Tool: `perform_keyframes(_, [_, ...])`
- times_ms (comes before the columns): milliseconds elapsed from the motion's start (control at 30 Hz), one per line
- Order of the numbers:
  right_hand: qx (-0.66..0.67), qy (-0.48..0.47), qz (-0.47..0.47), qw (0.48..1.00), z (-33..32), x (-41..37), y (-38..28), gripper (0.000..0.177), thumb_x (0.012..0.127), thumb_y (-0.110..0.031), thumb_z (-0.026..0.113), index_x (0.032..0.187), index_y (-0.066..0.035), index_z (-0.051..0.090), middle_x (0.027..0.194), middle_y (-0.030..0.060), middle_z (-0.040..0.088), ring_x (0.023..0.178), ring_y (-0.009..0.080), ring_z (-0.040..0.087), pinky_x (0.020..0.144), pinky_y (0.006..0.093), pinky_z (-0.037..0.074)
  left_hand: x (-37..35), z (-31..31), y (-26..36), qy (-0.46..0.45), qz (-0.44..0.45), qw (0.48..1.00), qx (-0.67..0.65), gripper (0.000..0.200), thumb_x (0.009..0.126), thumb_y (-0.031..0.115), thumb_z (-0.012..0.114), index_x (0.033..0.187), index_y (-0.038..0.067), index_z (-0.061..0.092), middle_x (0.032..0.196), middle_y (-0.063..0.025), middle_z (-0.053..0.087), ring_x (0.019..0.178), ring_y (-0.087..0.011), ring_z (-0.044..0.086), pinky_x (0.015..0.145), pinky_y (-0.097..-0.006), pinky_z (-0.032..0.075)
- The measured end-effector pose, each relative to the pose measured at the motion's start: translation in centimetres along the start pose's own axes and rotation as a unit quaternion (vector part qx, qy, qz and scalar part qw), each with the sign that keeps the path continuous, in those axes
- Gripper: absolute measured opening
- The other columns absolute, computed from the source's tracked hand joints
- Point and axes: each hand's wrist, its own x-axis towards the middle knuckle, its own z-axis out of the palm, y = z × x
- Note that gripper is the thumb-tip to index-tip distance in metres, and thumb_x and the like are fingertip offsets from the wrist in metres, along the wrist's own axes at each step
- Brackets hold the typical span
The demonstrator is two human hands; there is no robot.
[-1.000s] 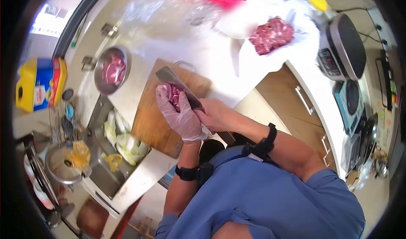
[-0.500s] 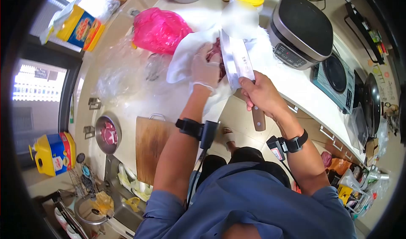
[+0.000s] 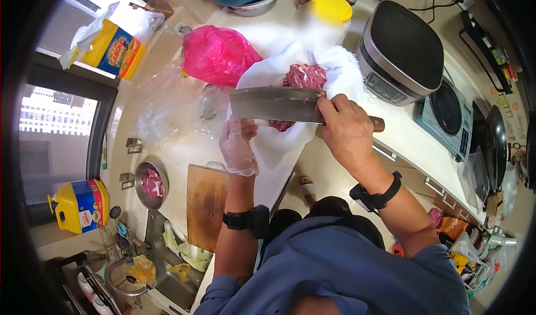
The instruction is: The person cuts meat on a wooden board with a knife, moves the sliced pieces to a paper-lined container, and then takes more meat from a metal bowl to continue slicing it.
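Observation:
My right hand [image 3: 347, 126] is closed around the wooden handle and blade heel of a cleaver [image 3: 273, 104], held with its broad blade lying across the view, pointing left. Beneath the blade, dark red marbled meat [image 3: 304, 76] rests on a white cloth [image 3: 340, 64]; the blade covers the middle of it. My left hand [image 3: 239, 146], in a clear plastic glove, is beside the blade's left end, just below its lower edge. Its fingers are loosely bent and apart from the meat, with nothing visible in them. Some fingertips are hard to make out.
A pink plastic bag [image 3: 218, 55] and crumpled clear plastic [image 3: 167, 106] lie left of the cloth. A rice cooker [image 3: 402, 47] stands to the right. Nearer are a cutting board [image 3: 206, 203], a metal bowl [image 3: 144, 200] holding meat, and the sink [image 3: 181, 284].
The cleaver has turned from pointing away to lying crosswise over the meat. My left hand has let go of the meat and drawn back toward me and left.

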Motion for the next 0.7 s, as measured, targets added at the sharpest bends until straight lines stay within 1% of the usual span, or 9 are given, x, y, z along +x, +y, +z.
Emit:
perform_keyframes(67, [-0.008, 0.004, -0.018, 1.0, 0.2, 0.0, 0.2, 0.018, 0.078, -0.003, 0.064, 0.095, -0.007, 0.06, 0.083, 0.0125, 0.054, 0.076, 0.0304, 0.062, 0.066, 0.0453, 0.052, -0.6, -0.4, 0.8, 0.069, 0.073, 0.994, 0.052, 0.026, 0.102, 0.027, 0.058, 0.093, 0.005, 0.067, 0.078, -0.0028, 0.064, 0.071, -0.0129, 0.061, 0.064, -0.0268, 0.046])
perform_keyframes(233, [0.084, -0.036, 0.043, 0.995, 0.6, -0.3, 1.0, 0.015, 0.073, -0.003, 0.065, 0.088, -0.003, 0.063, 0.08, 0.0145, 0.062, 0.073, 0.0327, 0.064, 0.064, 0.0439, 0.051, -1.0, -5.3, 1.8, 0.064, 0.256, 0.915, 0.304, 0.021, 0.101, 0.021, 0.058, 0.099, 0.003, 0.068, 0.078, -0.0068, 0.062, 0.074, -0.0175, 0.057, 0.07, -0.0303, 0.046])
perform_keyframes(267, [0.115, -0.021, 0.046, 0.992, 0.8, -0.9, 1.1, 0.01, 0.08, -0.008, 0.07, 0.088, -0.002, 0.065, 0.079, 0.0149, 0.064, 0.067, 0.0321, 0.063, 0.063, 0.0414, 0.051, -1.8, -6.2, 2.4, 0.105, 0.198, 0.92, 0.321, 0.021, 0.1, 0.02, 0.06, 0.101, 0.001, 0.067, 0.081, -0.0113, 0.065, 0.074, -0.0214, 0.06, 0.072, -0.0333, 0.049])
perform_keyframes(300, [0.154, -0.022, 0.048, 0.987, 0.7, -1.4, 0.8, 0.013, 0.086, -0.013, 0.073, 0.086, -0.002, 0.066, 0.074, 0.0139, 0.062, 0.059, 0.0267, 0.059, 0.059, 0.0374, 0.048, -1.8, -8.2, 1.5, 0.144, 0.204, 0.913, 0.324, 0.02, 0.099, 0.019, 0.063, 0.099, 0.0, 0.069, 0.079, -0.0043, 0.065, 0.074, -0.0125, 0.059, 0.068, -0.0278, 0.048])
perform_keyframes(367, [0.15, -0.154, 0.156, 0.964, 0.3, -2.3, -0.3, 0.014, 0.088, -0.013, 0.073, 0.084, -0.001, 0.066, 0.07, 0.0122, 0.059, 0.056, 0.0209, 0.053, 0.056, 0.0335, 0.044, -2.0, -12.0, 2.8, 0.197, 0.132, 0.916, 0.324, 0.019, 0.098, 0.018, 0.064, 0.099, 0.0, 0.069, 0.079, -0.0069, 0.067, 0.075, -0.015, 0.061, 0.071, -0.0301, 0.05])
perform_keyframes(433, [0.227, -0.191, 0.106, 0.949, 1.0, -3.7, -2.5, 0.012, 0.087, -0.009, 0.073, 0.084, -0.001, 0.066, 0.068, 0.0107, 0.056, 0.056, 0.0176, 0.051, 0.054, 0.0312, 0.041, -1.8, -17.6, 3.1, 0.292, 0.159, 0.84, 0.43, 0.018, 0.096, 0.017, 0.064, 0.101, 0.001, 0.07, 0.084, -0.0131, 0.07, 0.078, -0.0225, 0.066, 0.074, -0.0344, 0.052])
perform_keyframes(467, [0.258, -0.196, 0.062, 0.944, 1.0, -3.7, -4.4, 0.011, 0.087, -0.008, 0.073, 0.084, 0.0, 0.066, 0.069, 0.0116, 0.057, 0.057, 0.0173, 0.051, 0.054, 0.0311, 0.041, -1.7, -20.2, 4.0, 0.329, 0.136, 0.806, 0.474, 0.018, 0.095, 0.014, 0.058, 0.104, 0.004, 0.07, 0.093, -0.0242, 0.069, 0.089, -0.0396, 0.068, 0.08, -0.0433, 0.052])
perform_keyframes(567, [0.284, -0.264, 0.003, 0.922, 2.4, -4.1, -8.4, 0.011, 0.085, -0.009, 0.074, 0.084, -0.001, 0.067, 0.074, 0.0145, 0.062, 0.059, 0.0283, 0.058, 0.057, 0.0362, 0.046, -0.6, -29.8, 5.7, 0.399, 0.191, 0.738, 0.51, 0.018, 0.089, 0.011, 0.061, 0.102, 0.005, 0.072, 0.1, -0.0226, 0.07, 0.096, -0.0407, 0.067, 0.086, -0.0462, 0.052])
perform_keyframes(700, [0.252, -0.324, -0.035, 0.911, 4.3, -5.1, -12.2, 0.013, 0.085, -0.013, 0.074, 0.084, -0.003, 0.066, 0.077, 0.0152, 0.064, 0.065, 0.0362, 0.061, 0.06, 0.0418, 0.048, 1.5, -34.3, 9.2, 0.441, -0.027, 0.707, 0.553, 0.052, 0.084, 0.022, 0.073, 0.125, -0.007, 0.058, 0.112, -0.03, 0.067, 0.108, -0.0427, 0.065, 0.093, -0.0451, 0.052])
